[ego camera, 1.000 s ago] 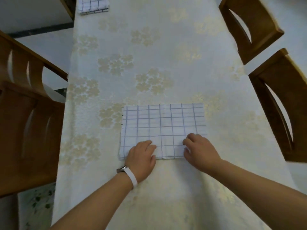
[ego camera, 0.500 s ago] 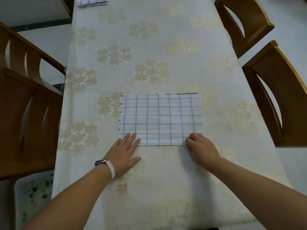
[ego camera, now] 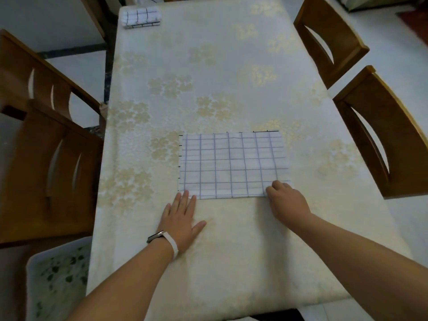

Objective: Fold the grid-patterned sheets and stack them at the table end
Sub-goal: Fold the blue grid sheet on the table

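Observation:
A white sheet with a blue grid [ego camera: 232, 164] lies flat and folded into a rectangle on the table, near me. My left hand [ego camera: 181, 218] lies flat with straight fingers, its fingertips touching the sheet's near left corner. My right hand [ego camera: 286, 200] has curled fingers on the sheet's near right corner; whether it pinches the cloth is hidden under the fingers. A small folded stack of grid sheets [ego camera: 141, 17] rests at the far left end of the table.
The table carries a cream cloth with pale gold flowers [ego camera: 208, 89]. Two wooden chairs stand on the right [ego camera: 379, 140] and two on the left [ego camera: 53, 163]. A white tray with green leaf print [ego camera: 58, 276] sits low at the left.
My left hand slid left along the near edge from the sheet's middle to its left corner and flattened. My right hand stayed at the right corner.

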A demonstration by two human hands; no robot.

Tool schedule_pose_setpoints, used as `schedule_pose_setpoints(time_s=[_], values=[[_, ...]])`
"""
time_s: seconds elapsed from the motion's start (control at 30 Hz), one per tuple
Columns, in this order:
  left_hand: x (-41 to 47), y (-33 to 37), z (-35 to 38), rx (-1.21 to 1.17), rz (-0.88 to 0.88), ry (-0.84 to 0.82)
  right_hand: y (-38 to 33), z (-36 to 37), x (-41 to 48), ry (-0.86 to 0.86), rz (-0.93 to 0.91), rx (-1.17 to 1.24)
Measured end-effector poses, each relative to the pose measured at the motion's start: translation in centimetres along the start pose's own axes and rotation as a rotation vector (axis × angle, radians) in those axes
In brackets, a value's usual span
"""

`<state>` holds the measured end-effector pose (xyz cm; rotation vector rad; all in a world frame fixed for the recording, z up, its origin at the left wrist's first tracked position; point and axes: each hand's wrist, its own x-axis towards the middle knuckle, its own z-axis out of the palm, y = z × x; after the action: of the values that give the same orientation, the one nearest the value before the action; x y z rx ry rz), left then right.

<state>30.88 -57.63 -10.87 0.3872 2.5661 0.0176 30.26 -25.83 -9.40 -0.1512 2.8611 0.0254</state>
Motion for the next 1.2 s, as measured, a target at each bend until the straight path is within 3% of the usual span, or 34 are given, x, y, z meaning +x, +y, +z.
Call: schedule_pose_setpoints(time_s=[0.3,0.63,0.9,1.2], values=[[-1.3,-0.6,0.2,0.013,0.014,0.037,-1.7,0.7,-2.3,-0.033,0.128,0.121],[-1.2,0.2,-2.3,-0.083,0.007,0.162,0.5,1.1,-1.9,-0.005,-0.111,0.163],[7.6,2.1,-10.2,-0.068,0.083,0.163,1.6,-2.3,3.0,0.048,-0.12,0.167],[18.2,3.5,-15.9,0.041,0.053,0.045,3.3,-5.9,13.6,-0.016,-0.129,0.125]])
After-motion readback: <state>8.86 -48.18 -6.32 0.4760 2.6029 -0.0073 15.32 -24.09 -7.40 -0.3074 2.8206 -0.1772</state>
